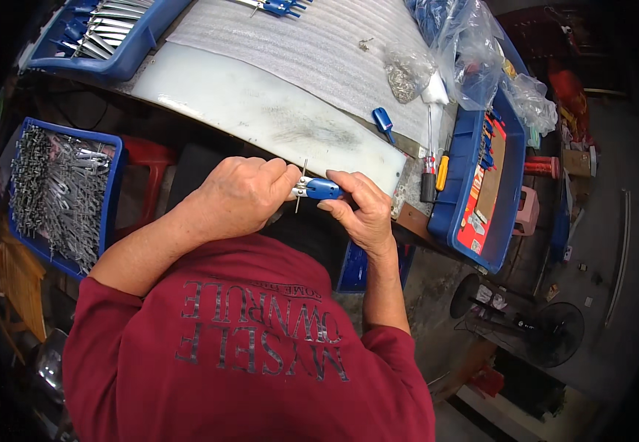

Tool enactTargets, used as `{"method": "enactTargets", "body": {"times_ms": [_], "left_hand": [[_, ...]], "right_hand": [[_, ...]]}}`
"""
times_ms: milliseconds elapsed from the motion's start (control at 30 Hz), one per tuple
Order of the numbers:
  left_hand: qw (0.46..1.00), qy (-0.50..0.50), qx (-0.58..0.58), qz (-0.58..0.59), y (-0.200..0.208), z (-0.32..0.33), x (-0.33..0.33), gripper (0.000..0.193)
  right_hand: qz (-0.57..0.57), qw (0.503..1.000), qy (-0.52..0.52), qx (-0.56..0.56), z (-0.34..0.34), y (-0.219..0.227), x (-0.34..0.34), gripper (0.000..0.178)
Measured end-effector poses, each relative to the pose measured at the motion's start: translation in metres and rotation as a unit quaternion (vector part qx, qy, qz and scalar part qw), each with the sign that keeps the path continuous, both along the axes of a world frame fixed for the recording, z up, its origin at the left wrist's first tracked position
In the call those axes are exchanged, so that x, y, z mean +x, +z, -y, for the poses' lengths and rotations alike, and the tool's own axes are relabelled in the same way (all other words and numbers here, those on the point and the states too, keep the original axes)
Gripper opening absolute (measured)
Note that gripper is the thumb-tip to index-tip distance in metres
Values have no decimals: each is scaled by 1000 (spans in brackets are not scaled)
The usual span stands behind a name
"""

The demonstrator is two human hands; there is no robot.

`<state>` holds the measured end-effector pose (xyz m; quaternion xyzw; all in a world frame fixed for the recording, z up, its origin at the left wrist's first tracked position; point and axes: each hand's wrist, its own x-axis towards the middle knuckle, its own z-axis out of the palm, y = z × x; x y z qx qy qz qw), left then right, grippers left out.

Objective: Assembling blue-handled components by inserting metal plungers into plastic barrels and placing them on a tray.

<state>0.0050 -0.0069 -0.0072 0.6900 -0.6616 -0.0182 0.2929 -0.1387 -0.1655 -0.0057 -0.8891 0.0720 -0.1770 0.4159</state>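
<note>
Just off the table's near edge, I hold a small blue-and-silver metal piece between both hands. My left hand is closed on its silver end; the fingers hide most of what they grip there. A thin straight metal rod stands crosswise at that end, beside the left fingertips. My right hand pinches the blue end between thumb and fingers. A similar loose blue piece with a metal tip lies on the table beyond my right hand.
The white table carries a foam sheet, a bag of small metal parts and a screwdriver beside a yellow-handled tool. Blue bins stand at right, upper left and lower left, the last full of metal parts.
</note>
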Motion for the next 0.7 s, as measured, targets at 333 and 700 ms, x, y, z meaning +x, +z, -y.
{"method": "enactTargets", "body": {"times_ms": [333,700], "left_hand": [[1000,-4,0,-11,1,1,3,22],[1000,-5,-11,-21,3,1,3,21]], "right_hand": [[10,999,17,-33,4,2,2,32],[26,998,38,-42,9,3,3,30]]}}
